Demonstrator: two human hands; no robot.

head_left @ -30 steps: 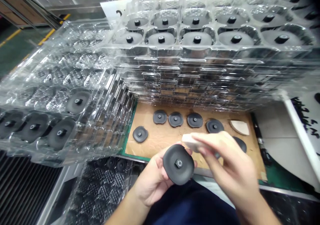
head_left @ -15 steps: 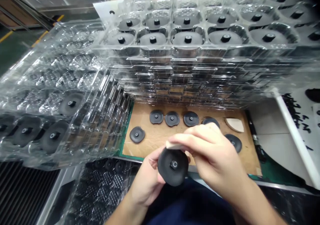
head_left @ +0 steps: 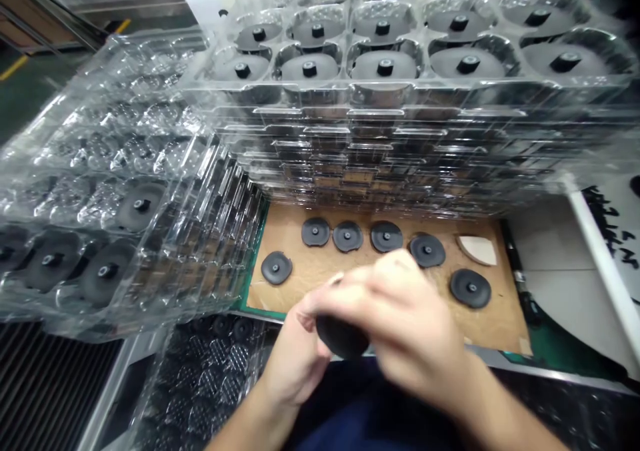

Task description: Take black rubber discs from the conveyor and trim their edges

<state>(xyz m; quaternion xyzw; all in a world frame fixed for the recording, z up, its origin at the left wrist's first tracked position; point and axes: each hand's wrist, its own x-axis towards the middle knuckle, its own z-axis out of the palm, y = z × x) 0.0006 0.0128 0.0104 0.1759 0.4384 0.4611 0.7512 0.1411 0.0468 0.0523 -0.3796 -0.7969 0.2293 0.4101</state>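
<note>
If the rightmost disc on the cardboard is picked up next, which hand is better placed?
Probably the right hand: though partly covering the held black disc, it lies nearer the rightmost disc; the left hand is farther off.

The bare left grip was cupped near the middle, fingers curled. The bare right grip, blurred, arched in from the right, bent fingers close against the left. Bare left forearm and right forearm slanted inward from the near side.
</note>
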